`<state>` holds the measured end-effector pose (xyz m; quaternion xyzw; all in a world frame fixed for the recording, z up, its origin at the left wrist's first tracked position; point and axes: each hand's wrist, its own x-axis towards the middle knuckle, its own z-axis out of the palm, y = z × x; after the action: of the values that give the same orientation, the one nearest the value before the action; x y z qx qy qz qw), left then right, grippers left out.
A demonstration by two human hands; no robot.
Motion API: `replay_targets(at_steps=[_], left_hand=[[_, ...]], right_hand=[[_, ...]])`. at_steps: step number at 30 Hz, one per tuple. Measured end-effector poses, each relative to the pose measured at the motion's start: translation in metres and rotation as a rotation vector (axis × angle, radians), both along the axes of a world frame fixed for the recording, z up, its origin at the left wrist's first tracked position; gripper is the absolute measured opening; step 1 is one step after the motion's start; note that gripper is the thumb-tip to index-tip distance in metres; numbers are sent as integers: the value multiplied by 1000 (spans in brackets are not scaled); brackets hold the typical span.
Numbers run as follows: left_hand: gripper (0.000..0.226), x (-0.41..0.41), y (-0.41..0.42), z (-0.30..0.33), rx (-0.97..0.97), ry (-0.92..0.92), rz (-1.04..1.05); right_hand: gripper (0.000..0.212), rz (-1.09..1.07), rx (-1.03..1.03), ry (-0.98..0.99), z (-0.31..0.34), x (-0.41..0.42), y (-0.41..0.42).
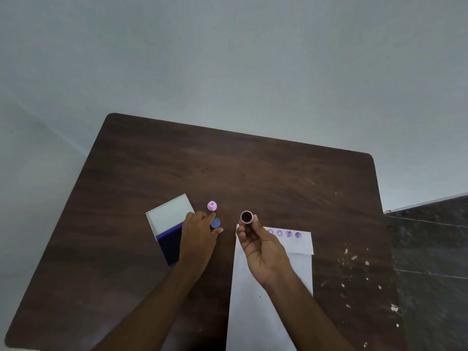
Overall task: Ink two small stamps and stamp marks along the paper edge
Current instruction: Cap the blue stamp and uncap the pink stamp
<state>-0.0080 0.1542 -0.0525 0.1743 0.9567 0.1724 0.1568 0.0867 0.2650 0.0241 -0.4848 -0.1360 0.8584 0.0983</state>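
Observation:
My right hand (pixel 263 249) holds a small round stamp (pixel 246 217) above the top left corner of the white paper (pixel 260 312), its dark inked face turned up toward me. Several purple marks (pixel 288 234) run along the paper's far edge. My left hand (pixel 198 236) pinches a small blue round piece (pixel 215 223) low over the table, right of the open ink pad (pixel 170 239). A pink stamp (pixel 212 205) stands on the table just beyond my left fingers.
The ink pad's white lid (pixel 169 214) lies open at its far side. The dark wooden table (pixel 228 168) has white paint flecks (pixel 354 259) near its right edge. A grey wall rises behind it, with dark floor at the right.

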Motion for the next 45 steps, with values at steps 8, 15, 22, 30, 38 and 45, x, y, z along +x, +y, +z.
replay_targets(at_steps=[8,15,22,30,38,45], left_hand=[[30,-2,6,4,35,-87,46],[34,-3,4,35,248,-247,231],[37,4,-6,81,476,-310,105],[34,-2,-4,96,462,-344,85],[51,-4,2,99,452,-397,137],[34,4,1,103,451,-311,104]], right_hand=[[22,-14,-22,-7,-4,1,3],[23,-31,-36,-8,-7,-2,4],[23,-29,-32,6,-8,-4,2],[19,1,-16,-13,-11,-4,-5],[18,65,86,19,-8,-7,-4],[18,84,126,1,-8,-8,-5]])
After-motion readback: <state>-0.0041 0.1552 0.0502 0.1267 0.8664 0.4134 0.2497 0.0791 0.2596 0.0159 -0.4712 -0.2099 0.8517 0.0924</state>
